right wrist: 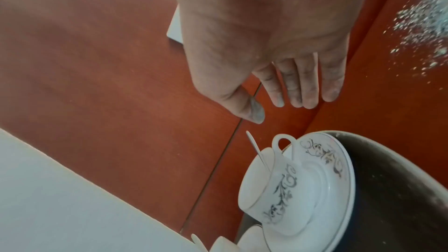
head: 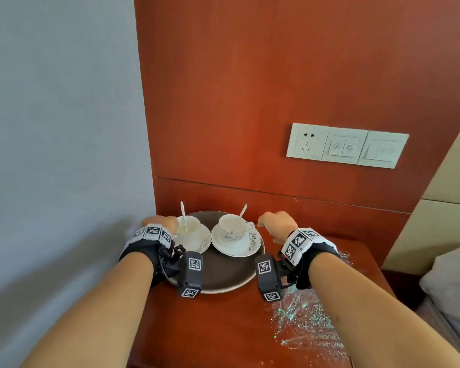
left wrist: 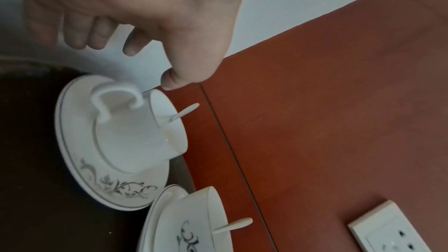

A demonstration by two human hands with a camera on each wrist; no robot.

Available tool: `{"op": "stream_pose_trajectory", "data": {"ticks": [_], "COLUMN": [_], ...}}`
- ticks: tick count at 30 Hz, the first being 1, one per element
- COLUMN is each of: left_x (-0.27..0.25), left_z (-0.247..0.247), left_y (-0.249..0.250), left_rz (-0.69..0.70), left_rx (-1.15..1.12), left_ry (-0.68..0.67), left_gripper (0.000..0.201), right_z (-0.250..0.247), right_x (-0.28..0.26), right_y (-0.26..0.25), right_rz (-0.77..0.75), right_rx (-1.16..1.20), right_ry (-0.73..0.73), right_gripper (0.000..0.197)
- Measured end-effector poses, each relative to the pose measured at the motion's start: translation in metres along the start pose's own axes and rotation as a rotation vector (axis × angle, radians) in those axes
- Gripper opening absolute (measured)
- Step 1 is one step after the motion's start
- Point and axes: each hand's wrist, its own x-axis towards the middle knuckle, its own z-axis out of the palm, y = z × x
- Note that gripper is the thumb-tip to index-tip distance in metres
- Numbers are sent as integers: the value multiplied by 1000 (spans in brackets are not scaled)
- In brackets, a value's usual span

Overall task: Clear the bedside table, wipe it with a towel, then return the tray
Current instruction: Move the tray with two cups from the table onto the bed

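Note:
A round dark brown tray (head: 223, 274) sits on the red-brown bedside table (head: 210, 328), against the back panel. It carries two white cups on patterned saucers, each with a white spoon: the left cup (head: 189, 225) and the right cup (head: 233, 227). My left hand (head: 158, 221) hovers at the tray's left edge. In the left wrist view its fingers (left wrist: 77, 39) hang loosely curled above the left cup (left wrist: 135, 135) and hold nothing. My right hand (head: 276, 223) is just right of the tray; its fingers (right wrist: 303, 93) are relaxed above the bare table, clear of the right cup (right wrist: 274, 185).
Silvery glitter (head: 303, 322) is scattered over the table's right and front right. A white socket and switch panel (head: 347, 146) is on the wooden wall behind. Grey wall stands to the left. A bed with a white pillow (head: 452, 277) lies to the right.

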Motion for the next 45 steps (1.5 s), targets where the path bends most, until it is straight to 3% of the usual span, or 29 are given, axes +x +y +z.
{"op": "stream_pose_trajectory", "data": {"ticks": [5, 8, 10, 15, 17, 20, 24, 29, 33, 41, 45], "left_x": [20, 32, 36, 31, 31, 16, 3, -64, -121, -180, -209], "left_z": [2, 0, 2, 6, 8, 11, 10, -2, 1, 49, 80], "left_y": [4, 9, 13, 24, 23, 19, 17, 33, 47, 66, 88], "left_rz": [-99, -184, -250, -272, -273, -294, -261, -228, -121, -8, 66], "left_rx": [-55, -89, -213, -383, -414, -482, -525, -520, -432, -323, -309], "left_ry": [-77, -122, -145, -75, -85, -112, -112, -157, -204, -367, -420], "left_gripper": [44, 61, 66, 63, 63, 71, 79, 75, 65, 68, 66], "right_z": [19, 34, 39, 40, 36, 24, 9, -23, -54, -122, -167], "right_x": [30, 52, 57, 56, 56, 44, 29, -7, -39, -93, -109], "right_y": [-5, -2, -6, -11, -10, -9, -5, 12, 36, 106, 140], "right_rz": [82, 86, 113, 140, 135, 7, -98, -167, -147, -30, 81], "right_rx": [-24, -8, 76, 190, 215, 24, -283, -643, -845, -901, -702], "right_ry": [-93, -126, -116, -111, -75, -36, 34, 23, 36, 130, 233], "right_gripper": [51, 49, 58, 73, 65, 29, 31, 27, 21, 22, 32]}}
